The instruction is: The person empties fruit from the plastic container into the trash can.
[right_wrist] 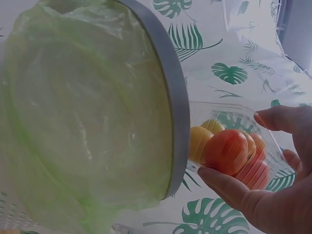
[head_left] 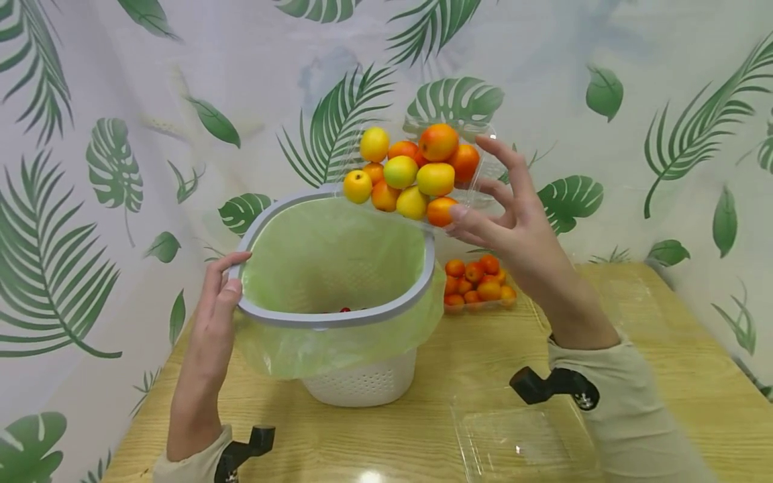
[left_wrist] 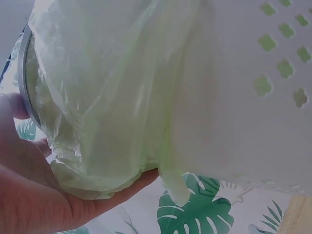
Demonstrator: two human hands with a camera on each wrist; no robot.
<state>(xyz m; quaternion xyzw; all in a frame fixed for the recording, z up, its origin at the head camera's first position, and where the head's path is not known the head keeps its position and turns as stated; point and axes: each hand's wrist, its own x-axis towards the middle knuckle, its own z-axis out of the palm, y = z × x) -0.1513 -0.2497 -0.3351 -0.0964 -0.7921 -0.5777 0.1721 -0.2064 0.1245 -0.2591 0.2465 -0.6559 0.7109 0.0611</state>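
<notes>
While the left hand (head_left: 210, 318) grips the grey oval rim (head_left: 326, 318) of a white perforated plastic basket (head_left: 362, 382), its index finger laps over that rim and its thumb lies against the outer side; in the left wrist view, another finger stretches along the folded-over bag. The right hand (head_left: 521, 218) pinches one end of a clear rectangular plastic container (head_left: 470, 131) between its thumb and spread fingers. Small, round yellow and orange fruits (head_left: 400, 172) lie in this container, which is held up, tilted, at the right far side of the basket's opening; whether it touches the rim, I cannot tell. A translucent pale green plastic bag (head_left: 290, 349) lines the basket and hangs down outside it, and a few small red items (head_left: 345, 310), mostly hidden by the near rim, show low inside.

Behind the basket and to its right, a second clear plastic container (head_left: 483, 306) full of small orange fruits (head_left: 489, 290) sits on the light wood-grain table (head_left: 338, 449). Nearer the camera, below the right forearm, lies a clear, shallow plastic piece (head_left: 519, 436). Both beige sleeves (head_left: 640, 409) carry black wrist mounts, and a white backdrop printed with green leaves (head_left: 181, 80) hangs behind everything.
</notes>
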